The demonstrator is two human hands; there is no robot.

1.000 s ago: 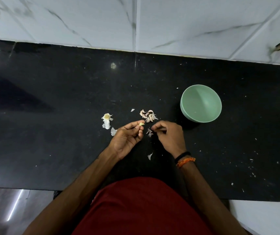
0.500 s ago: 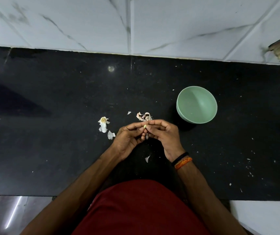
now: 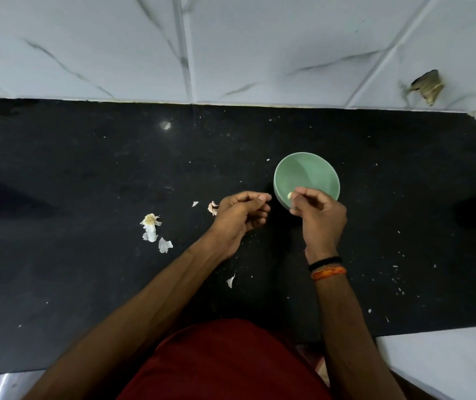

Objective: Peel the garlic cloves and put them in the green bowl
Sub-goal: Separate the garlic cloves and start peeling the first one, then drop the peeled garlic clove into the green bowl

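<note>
The green bowl [image 3: 307, 174] stands on the black counter, right of centre, and nothing shows inside it. My right hand [image 3: 319, 216] pinches a pale peeled garlic clove [image 3: 289, 195] over the bowl's near-left rim. My left hand [image 3: 241, 215] hovers just left of the bowl with its fingers curled; whether it holds anything is hidden. The pile of unpeeled cloves [image 3: 213, 207] peeks out from behind my left hand, mostly covered by it.
Garlic skins and a root stub [image 3: 150, 226] lie on the black counter [image 3: 86, 168] to the left, with another skin scrap [image 3: 231, 281] near my forearm. White marble wall tiles rise behind. A white ledge borders the counter on the right.
My right hand has left my left hand and carried the peeled clove rightwards over the bowl's rim. The camera has shifted, so the bowl sits closer to my hands.
</note>
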